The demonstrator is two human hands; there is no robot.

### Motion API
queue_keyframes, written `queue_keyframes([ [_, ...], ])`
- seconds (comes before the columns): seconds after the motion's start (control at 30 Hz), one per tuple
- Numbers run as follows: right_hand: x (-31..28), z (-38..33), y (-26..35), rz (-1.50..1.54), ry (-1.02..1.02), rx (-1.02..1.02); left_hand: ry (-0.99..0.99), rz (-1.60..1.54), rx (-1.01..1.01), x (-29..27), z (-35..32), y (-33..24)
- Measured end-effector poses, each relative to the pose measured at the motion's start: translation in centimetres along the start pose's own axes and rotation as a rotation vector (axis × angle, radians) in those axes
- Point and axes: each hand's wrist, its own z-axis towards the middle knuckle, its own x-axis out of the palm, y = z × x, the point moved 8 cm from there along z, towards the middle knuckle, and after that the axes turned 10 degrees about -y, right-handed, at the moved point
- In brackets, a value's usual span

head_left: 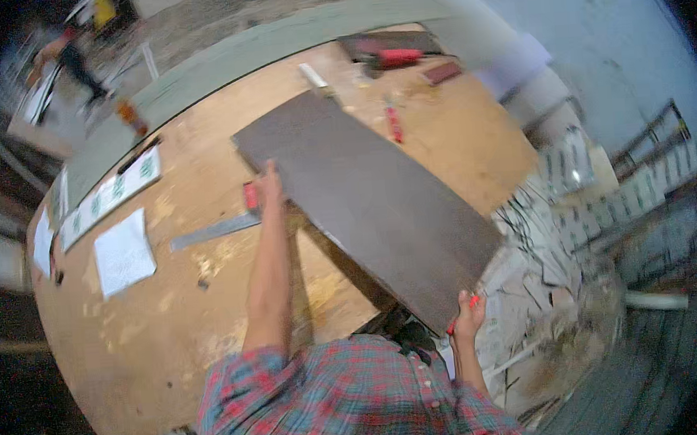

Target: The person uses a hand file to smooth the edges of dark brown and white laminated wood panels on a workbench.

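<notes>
A long dark brown board (363, 188) lies slantwise over the worktable, its near right end sticking out past the table's edge. My left hand (269, 186) grips the board's left edge, the fingers somewhat blurred. Closed around a thin red-orange object, my right hand (468, 316) is at the board's near right corner; the object's kind is unclear, and it may touch the board. Just left of my left hand are a red block-like piece (251, 196) and a flat grey metal strip (214, 231), which look like parts of one square.
Farther back on the wooden worktable (209, 308) are a red power tool (398, 57), a slim red tool (394, 123) and a small reddish-brown block (442, 73). White paper (124, 251) and a white printed strip (111, 198) lie left. Scraps (531, 285) pile up at right. Another person (75, 63) is far left.
</notes>
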Motion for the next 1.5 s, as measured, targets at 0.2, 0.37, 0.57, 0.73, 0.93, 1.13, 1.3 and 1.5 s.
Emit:
queue_keyframes([
  [0.2, -6.8, 10.3, -3.2, -0.061, 0.117, -0.012, -0.226, -0.118, 0.018, -2.9, -14.3, -2.5],
  [0.37, -7.9, 21.4, -2.7, -0.055, 0.432, -0.124, -0.424, -0.432, 0.039, -9.6, -26.7, 1.1],
  [0.57, -4.7, 33.8, -4.1, -0.139, 0.756, -0.06, -0.72, -0.458, 0.066, -10.9, -45.2, 4.0],
  [0.73, -0.4, 36.7, -4.1, -0.23, 0.969, -0.065, -0.921, -0.458, -0.01, -12.1, -53.4, 8.0],
  [0.93, 2.1, 40.1, -6.9, -0.367, 0.959, -0.305, -0.844, -0.528, -0.167, -12.5, -54.1, 14.3],
  [1.13, 9.2, 43.1, -4.6, -0.514, 0.976, -0.48, -0.655, -0.498, -0.246, -11.6, -52.2, 18.0],
  [1.3, 14.4, 47.8, -4.5, -0.702, 0.918, -0.567, -0.467, -0.5, -0.326, -8.0, -51.5, 18.5],
  [1.5, 7.1, 41.5, -2.4, -0.409, 0.73, -0.472, -0.486, -0.481, -0.357, -9.0, -50.8, 19.2],
])
